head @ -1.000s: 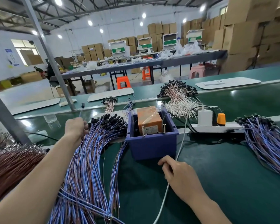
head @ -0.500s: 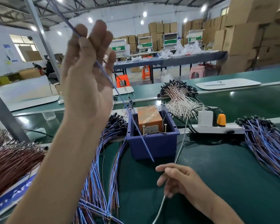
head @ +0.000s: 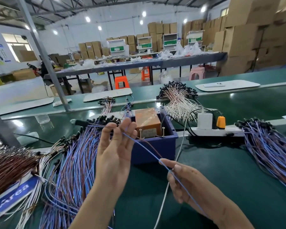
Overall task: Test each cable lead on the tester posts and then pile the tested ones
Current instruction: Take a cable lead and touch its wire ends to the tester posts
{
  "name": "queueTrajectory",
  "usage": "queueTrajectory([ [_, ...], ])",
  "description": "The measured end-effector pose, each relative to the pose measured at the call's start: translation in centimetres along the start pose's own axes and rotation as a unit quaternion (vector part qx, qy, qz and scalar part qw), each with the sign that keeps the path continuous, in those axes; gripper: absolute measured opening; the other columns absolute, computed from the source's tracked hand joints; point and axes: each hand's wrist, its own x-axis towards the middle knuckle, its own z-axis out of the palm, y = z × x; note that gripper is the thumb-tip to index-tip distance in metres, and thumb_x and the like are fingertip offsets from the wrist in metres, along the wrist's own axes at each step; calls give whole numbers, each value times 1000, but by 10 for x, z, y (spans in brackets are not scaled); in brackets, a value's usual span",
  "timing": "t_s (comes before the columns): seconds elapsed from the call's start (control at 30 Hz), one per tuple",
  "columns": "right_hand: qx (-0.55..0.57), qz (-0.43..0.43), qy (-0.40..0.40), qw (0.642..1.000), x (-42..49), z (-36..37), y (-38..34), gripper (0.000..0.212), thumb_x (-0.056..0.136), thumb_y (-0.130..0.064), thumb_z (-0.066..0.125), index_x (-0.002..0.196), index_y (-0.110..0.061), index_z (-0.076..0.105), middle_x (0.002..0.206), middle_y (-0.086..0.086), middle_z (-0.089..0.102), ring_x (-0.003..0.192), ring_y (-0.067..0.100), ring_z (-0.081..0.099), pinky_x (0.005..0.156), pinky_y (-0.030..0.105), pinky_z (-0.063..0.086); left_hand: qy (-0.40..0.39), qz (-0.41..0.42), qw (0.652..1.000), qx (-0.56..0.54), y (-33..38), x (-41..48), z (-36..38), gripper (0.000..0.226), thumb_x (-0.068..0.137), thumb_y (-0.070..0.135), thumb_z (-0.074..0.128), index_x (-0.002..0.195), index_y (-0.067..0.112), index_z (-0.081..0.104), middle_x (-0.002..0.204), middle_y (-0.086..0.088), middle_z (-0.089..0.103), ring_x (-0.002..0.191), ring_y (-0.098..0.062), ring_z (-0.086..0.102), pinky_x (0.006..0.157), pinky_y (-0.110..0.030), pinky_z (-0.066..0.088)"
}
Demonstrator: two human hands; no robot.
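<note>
Green workbench in a warehouse, left hand raised, pinching one cable lead between its fingers, right hand pinching the same lead lower down, blue tester box behind

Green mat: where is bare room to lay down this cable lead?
Bare green mat lies between the blue box and the right pile of leads, in front of the power strip; a white cable crosses its left edge. Left of the box, the left pile of leads covers it.

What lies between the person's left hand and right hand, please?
In the head view, a blue cable lead stretches from the left hand to the right hand, in front of the blue tester box.
</note>
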Motion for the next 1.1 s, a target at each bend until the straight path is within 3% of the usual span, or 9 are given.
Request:
queueTrajectory([
  [0.1, 123, -7, -13, 992, -1, -7, -6, 68, 72, -46, 87, 131, -18, 67, 92, 1, 70, 66, 12, 62, 55, 27, 54, 14, 5, 1000, -16, 8, 9, -12, 22, 92, 16, 59, 83, 29, 75, 114, 0, 75, 110, -17, 71, 85, -32, 59],
  [0.23, 336, -70, -64, 937, -7, -16, -17, 67, 83, -41, 81, 140, -14, 57, 129, 5, 68, 108, 21, 70, 84, 33, 59, 9, -19, 997, -70, 7, 10, -22, 20, 92, 23, 60, 83, 34, 74, 109, 11, 74, 93, -7, 70, 76, -24, 57],
  [0.33, 319, -114, 41, 940, -2, -16, -16, 70, 73, -36, 90, 133, -9, 65, 137, 4, 64, 115, 20, 67, 82, 31, 61, -8, -67, 989, -130, -4, -1, -22, 9, 80, 18, 78, 84, 26, 77, 109, 2, 75, 93, -11, 73, 76, -25, 59],
  [0.43, 262, -68, 86, 959, 4, -9, -8, 49, 93, -39, 61, 128, -6, 68, 140, 10, 61, 118, 20, 67, 79, 27, 60, -24, -116, 985, -130, -17, -12, -20, 31, 58, 9, 94, 85, 17, 79, 110, -10, 76, 100, -20, 74, 76, -28, 61],
  [0.6, 127, 2, 93, 987, 6, 4, -3, 40, 92, -34, 54, 121, -15, 73, 133, 10, 66, 116, 20, 67, 80, 25, 58, -23, -157, 982, -101, -32, -23, -14, 14, 74, 7, 68, 82, 12, 79, 108, -17, 75, 105, -27, 73, 76, -30, 61],
  [0.77, 174, -60, 88, 979, 1, 1, -7, 49, 89, -13, 55, 138, -6, 57, 135, 18, 63, 123, 27, 63, 88, 28, 58, -32, -171, 981, -89, -36, -23, -18, 20, 82, 3, 60, 85, 11, 79, 110, -20, 74, 110, -32, 70, 78, -32, 61],
  [0.87, 174, -72, 69, 980, 2, 2, -3, 43, 98, -15, 53, 140, -6, 55, 140, 20, 58, 132, 30, 55, 98, 30, 53, -21, -175, 981, -78, -40, -22, -20, 23, 85, 4, 58, 84, 12, 79, 109, -20, 74, 108, -32, 71, 77, -32, 61],
  [0.93, 175, -72, 99, 977, 5, 2, -1, 38, 95, -20, 56, 129, -6, 67, 136, 20, 62, 128, 29, 59, 93, 28, 55, -20, -183, 980, -77, -43, -23, -20, 19, 83, 5, 62, 84, 13, 79, 105, -18, 75, 105, -32, 72, 77, -33, 61],
  [1.1, 243, -104, 218, 940, 13, -11, -1, 25, 82, -7, 60, 94, -7, 82, 107, 16, 75, 98, 25, 75, 71, 27, 61, -33, -208, 977, -20, -51, -23, -24, 17, 83, 12, 64, 87, 19, 79, 84, -8, 71, 84, -25, 74, 68, -33, 61],
])
